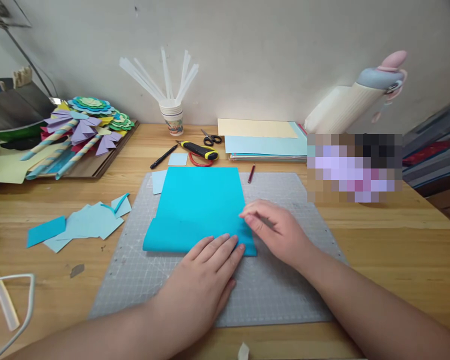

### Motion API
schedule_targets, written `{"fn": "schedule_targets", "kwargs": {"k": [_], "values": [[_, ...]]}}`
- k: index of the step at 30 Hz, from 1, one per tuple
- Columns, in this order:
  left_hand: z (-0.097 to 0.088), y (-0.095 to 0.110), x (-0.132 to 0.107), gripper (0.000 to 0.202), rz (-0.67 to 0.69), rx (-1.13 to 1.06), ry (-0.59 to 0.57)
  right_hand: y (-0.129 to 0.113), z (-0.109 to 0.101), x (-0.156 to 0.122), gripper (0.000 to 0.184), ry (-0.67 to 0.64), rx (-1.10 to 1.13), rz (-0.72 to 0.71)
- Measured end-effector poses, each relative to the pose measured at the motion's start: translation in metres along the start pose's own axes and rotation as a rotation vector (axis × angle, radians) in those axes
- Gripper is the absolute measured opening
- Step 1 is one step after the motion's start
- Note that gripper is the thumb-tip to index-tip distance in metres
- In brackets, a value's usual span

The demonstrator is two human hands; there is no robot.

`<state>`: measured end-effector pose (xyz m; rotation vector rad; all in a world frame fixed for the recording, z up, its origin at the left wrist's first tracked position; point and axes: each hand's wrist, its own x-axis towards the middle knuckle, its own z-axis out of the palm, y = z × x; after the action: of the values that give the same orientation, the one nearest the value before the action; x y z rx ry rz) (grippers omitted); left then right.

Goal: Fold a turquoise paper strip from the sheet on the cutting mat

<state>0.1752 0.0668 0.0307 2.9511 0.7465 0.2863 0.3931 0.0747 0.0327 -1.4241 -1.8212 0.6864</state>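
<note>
A bright blue sheet of paper [202, 195] lies on the grey cutting mat [277, 295]. Its near edge is folded over into a rounded, uncreased bend, and the flap sticks out slightly on the left. My left hand [210, 275] rests flat on the near fold, fingers stretched out and lying side by side. At the paper's right edge, my right hand [272, 225] has thumb and forefinger pinched together on the paper's edge. Light blue paper pieces [92, 222] and a darker blue strip [47, 231] lie left of the mat.
Behind the paper are a black pen [164, 156], a yellow-black utility knife [198, 150], scissors [211, 138] and a dark red pencil [251, 173]. A paper cup [172, 120] holds clear sticks. Stacked paper [266, 145], a bottle [360, 95] and paper flowers [78, 130] stand around.
</note>
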Motion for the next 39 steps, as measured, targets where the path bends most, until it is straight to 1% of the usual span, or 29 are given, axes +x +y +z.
{"fn": "schedule_targets", "kwargs": {"k": [1,2,3,5,7,10,11,13,14,16,17,18,20,22,25,26,27,28,29,31,32,33,34,35,37,39], "values": [[-0.001,0.001,0.001,0.045,0.002,-0.003,-0.002,-0.003,0.003,-0.003,0.029,-0.042,-0.012,-0.082],[-0.002,0.001,0.001,0.044,0.001,-0.009,-0.008,-0.006,0.007,-0.006,0.032,-0.093,-0.036,-0.135],[-0.004,0.001,0.002,0.044,-0.002,-0.019,-0.018,-0.009,0.012,-0.009,0.037,-0.138,-0.074,-0.151],[-0.010,0.000,0.000,0.041,-0.020,-0.038,-0.029,-0.014,0.020,-0.015,0.044,-0.170,-0.164,-0.104],[-0.018,-0.004,-0.005,0.039,-0.038,-0.042,-0.018,-0.016,0.026,-0.018,0.047,-0.133,-0.226,-0.042],[-0.026,-0.015,-0.023,0.039,-0.118,0.013,0.066,-0.014,0.030,-0.018,0.050,-0.089,-0.224,0.026],[-0.028,-0.020,-0.032,0.041,-0.171,0.041,0.103,-0.013,0.030,-0.017,0.051,-0.088,-0.207,0.058],[-0.028,-0.031,-0.049,0.049,-0.321,0.083,0.192,-0.013,0.027,-0.014,0.050,-0.097,-0.174,0.124],[-0.028,-0.036,-0.057,0.054,-0.419,0.078,0.246,-0.013,0.026,-0.013,0.046,-0.107,-0.161,0.144],[-0.027,-0.047,-0.071,0.062,-0.597,-0.010,0.349,-0.016,0.021,-0.011,0.030,-0.148,-0.146,0.141],[-0.028,-0.051,-0.076,0.059,-0.657,-0.089,0.361,-0.018,0.017,-0.010,0.022,-0.183,-0.137,0.128],[-0.029,-0.053,-0.080,0.050,-0.690,-0.170,0.347,-0.020,0.012,-0.009,0.018,-0.230,-0.128,0.118],[-0.031,-0.052,-0.086,0.030,-0.694,-0.301,0.279,-0.025,0.001,-0.010,0.018,-0.348,-0.125,0.112],[-0.032,-0.044,-0.088,0.024,-0.638,-0.375,0.232,-0.027,-0.013,-0.013,0.017,-0.440,-0.176,0.095],[-0.029,-0.027,-0.088,0.017,-0.551,-0.459,0.204,-0.028,-0.027,-0.022,0.015,-0.465,-0.314,0.023],[-0.027,-0.023,-0.088,0.017,-0.538,-0.476,0.195,-0.028,-0.029,-0.026,0.013,-0.454,-0.362,-0.001],[-0.025,-0.020,-0.087,0.019,-0.536,-0.478,0.188,-0.031,-0.027,-0.030,0.011,-0.413,-0.418,-0.026],[-0.023,-0.018,-0.087,0.023,-0.538,-0.466,0.187,-0.035,-0.024,-0.035,0.011,-0.328,-0.487,-0.053],[-0.022,-0.018,-0.086,0.029,-0.542,-0.444,0.191,-0.040,-0.017,-0.039,0.017,-0.208,-0.561,-0.091],[-0.021,-0.020,-0.085,0.036,-0.547,-0.381,0.202,-0.056,0.001,-0.047,0.034,0.071,-0.698,-0.217],[-0.020,-0.022,-0.085,0.036,-0.550,-0.349,0.208,-0.064,0.011,-0.050,0.037,0.109,-0.719,-0.317],[-0.020,-0.024,-0.084,0.035,-0.555,-0.323,0.210,-0.072,0.022,-0.052,0.040,0.038,-0.719,-0.449],[-0.020,-0.025,-0.083,0.035,-0.562,-0.302,0.200,-0.079,0.033,-0.053,0.044,-0.089,-0.716,-0.543],[-0.021,-0.026,-0.082,0.034,-0.574,-0.286,0.176,-0.084,0.044,-0.053,0.045,-0.178,-0.715,-0.575],[-0.022,-0.028,-0.081,0.027,-0.617,-0.270,0.119,-0.088,0.061,-0.049,0.047,-0.294,-0.702,-0.557],[-0.022,-0.029,-0.082,0.018,-0.673,-0.261,0.097,-0.085,0.072,-0.043,0.051,-0.365,-0.700,-0.527]]}}
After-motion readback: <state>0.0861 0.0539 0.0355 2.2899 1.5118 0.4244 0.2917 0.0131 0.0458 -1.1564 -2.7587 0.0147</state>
